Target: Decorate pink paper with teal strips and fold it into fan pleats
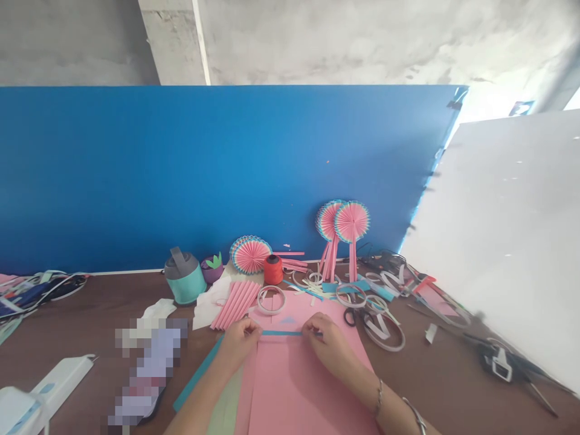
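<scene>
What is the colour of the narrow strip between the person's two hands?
The strip is blue, seen best in the head view.

spool (273, 271) as home base | sheets (312, 393) out front, paper strip (281, 333) over them | ring (258, 298) sitting between it and the strip | folded paper (235, 306) front-left | plant pot (212, 275), then tub (185, 283), off left | scissors (344, 316) front-right | panel (181, 175) behind it

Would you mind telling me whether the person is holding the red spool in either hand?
No, the red spool stands beyond the left hand and the right hand, which hold a blue strip between them.
</scene>
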`<move>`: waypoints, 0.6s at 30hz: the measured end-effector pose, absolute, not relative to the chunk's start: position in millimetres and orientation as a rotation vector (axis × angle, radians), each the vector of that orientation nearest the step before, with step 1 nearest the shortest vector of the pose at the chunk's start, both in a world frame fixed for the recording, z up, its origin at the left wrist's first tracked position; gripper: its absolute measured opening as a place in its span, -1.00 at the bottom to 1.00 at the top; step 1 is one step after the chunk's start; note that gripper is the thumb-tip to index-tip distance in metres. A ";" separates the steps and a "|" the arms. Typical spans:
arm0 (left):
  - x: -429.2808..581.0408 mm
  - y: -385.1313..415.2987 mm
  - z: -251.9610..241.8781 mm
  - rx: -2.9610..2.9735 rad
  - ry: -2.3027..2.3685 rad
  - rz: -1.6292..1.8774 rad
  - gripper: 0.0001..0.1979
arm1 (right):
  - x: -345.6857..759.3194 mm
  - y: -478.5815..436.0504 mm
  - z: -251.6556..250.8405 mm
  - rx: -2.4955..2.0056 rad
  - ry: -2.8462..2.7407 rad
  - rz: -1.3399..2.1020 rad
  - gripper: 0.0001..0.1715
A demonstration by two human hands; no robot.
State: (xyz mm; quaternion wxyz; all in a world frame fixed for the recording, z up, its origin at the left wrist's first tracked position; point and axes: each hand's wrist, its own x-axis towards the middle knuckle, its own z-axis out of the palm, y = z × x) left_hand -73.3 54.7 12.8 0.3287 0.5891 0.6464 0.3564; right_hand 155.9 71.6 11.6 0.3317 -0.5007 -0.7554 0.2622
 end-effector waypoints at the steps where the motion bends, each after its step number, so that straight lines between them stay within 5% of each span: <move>1: -73.9 55.1 11.5 1.552 1.703 0.928 -0.79 | 155.9 72.0 10.4 -1.305 -1.972 0.691 -0.76; 18: -72.7 58.5 -3.6 1.673 1.823 0.802 -0.83 | 155.5 73.0 -0.6 -1.477 -1.985 0.688 -0.73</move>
